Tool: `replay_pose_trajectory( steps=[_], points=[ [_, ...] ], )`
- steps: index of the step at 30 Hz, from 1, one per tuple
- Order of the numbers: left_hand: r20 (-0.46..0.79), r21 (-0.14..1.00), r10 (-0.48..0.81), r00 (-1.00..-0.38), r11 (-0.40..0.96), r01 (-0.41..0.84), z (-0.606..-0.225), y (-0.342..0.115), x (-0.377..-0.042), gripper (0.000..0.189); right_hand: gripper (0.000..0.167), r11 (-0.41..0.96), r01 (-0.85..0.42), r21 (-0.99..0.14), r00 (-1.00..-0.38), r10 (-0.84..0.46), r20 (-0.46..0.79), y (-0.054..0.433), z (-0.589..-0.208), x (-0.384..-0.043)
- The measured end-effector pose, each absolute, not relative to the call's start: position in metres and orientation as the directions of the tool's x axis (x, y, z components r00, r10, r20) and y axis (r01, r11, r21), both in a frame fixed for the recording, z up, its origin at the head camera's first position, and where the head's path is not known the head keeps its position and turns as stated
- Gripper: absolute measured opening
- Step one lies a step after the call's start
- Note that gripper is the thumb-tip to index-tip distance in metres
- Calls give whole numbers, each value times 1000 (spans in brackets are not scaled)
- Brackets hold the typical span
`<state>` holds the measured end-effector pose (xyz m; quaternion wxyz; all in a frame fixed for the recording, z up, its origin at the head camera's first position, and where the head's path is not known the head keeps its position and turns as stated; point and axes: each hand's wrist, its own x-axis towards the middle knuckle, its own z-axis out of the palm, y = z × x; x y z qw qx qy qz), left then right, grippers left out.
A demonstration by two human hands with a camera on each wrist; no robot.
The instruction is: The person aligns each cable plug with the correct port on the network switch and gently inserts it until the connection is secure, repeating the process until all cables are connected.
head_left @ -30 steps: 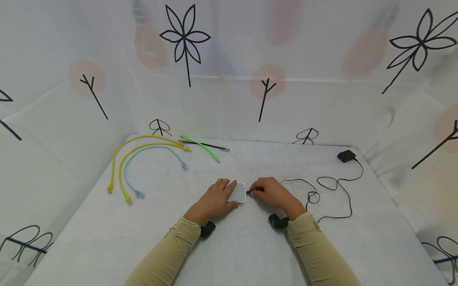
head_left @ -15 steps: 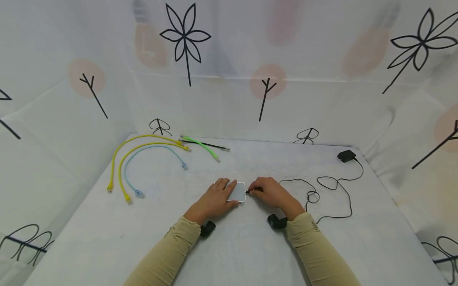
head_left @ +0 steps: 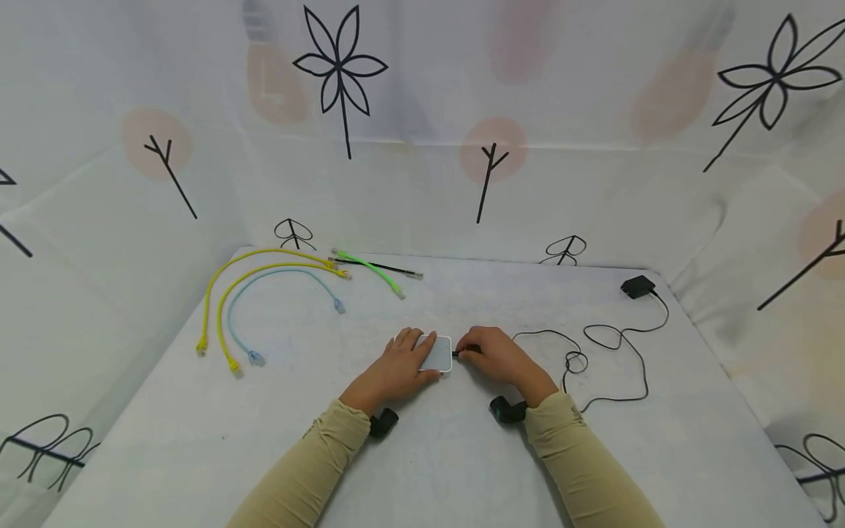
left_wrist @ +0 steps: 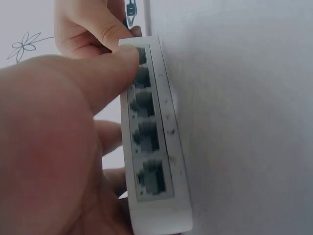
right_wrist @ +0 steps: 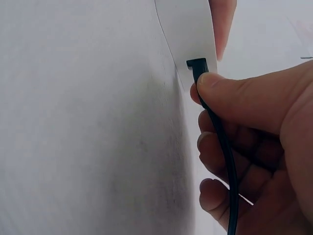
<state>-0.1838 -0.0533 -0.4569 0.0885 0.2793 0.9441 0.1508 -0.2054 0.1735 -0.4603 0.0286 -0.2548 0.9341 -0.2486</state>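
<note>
A small white network switch (head_left: 442, 355) lies on the white table between both hands. My left hand (head_left: 391, 369) holds it, with fingers across the top and the thumb along the near side. In the left wrist view that thumb covers part of the row of ports (left_wrist: 151, 177), and no cable shows in the uncovered ports. From the right, my right hand (head_left: 498, 356) pinches the black plug (right_wrist: 198, 64) of a power cord (right_wrist: 230, 166) between thumb and forefinger. The plug meets the switch's end face; how deep it sits I cannot tell.
On the right, the thin black cord loops across the table to a black power adapter (head_left: 637, 287). Two yellow network cables (head_left: 207, 301) and a light blue one (head_left: 236, 290) lie curved at the left. Behind the switch, a green cable (head_left: 379, 273) crosses a black one (head_left: 411, 273).
My right hand has shifted very slightly left, toward the switch, with the plug. The left hand and the switch stay in place.
</note>
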Motion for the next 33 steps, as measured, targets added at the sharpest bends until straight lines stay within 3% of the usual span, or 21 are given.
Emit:
replay_pose_trajectory(
  steps=[33],
  points=[
    [-95,341,546,-832,803,488,-456,-50,-184,69,11,763,-446,-469,-878,-475,62,164,-460,-205]
  ],
)
